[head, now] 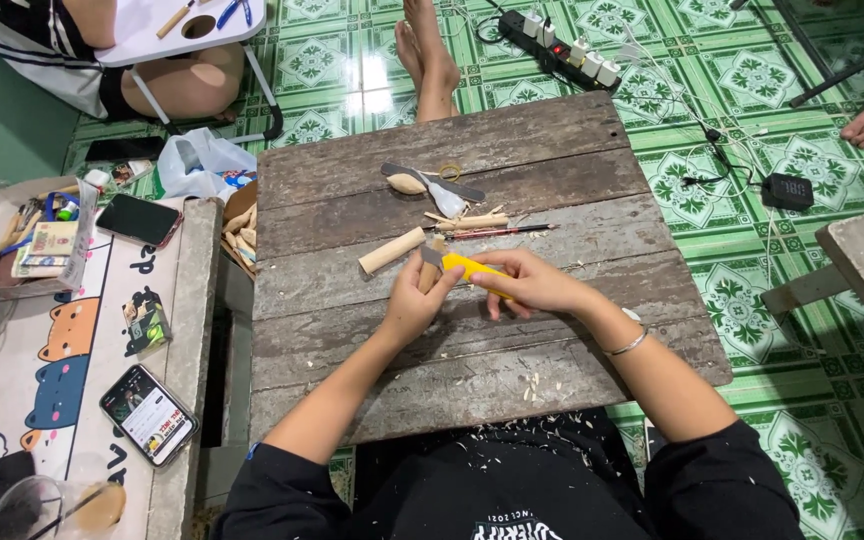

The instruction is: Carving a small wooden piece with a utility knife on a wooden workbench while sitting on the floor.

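From the head view, you are working over the weathered wooden board [512, 330], and everything here is placed against it. Your left hand [414, 300] is curling around a small piece of wood [428, 277] just above the board's middle, fingers pressed together around it so only its upper end is showing. Your right hand [530, 283] is closing around the yellow utility knife [474, 268], its handle running from your palm leftward and slightly up, with the blade end touching the wood at your left thumb. So the knife's long axis is lying almost crosswise to the upright piece, and the piece is sitting left of your knife grip, nearer the left hand. Just beyond your hands, toward the board's far edge, a pale wooden dowel [391, 250] is lying tilted, a pencil [500, 231] and a carved stick [470, 221] are resting side by side, and a small carved spoon [407, 183] is lying near a rubber band [449, 171]. Shavings [532, 385] are scattering on the board's near edge. Left of the board, two phones are lying on a printed mat [52, 340].
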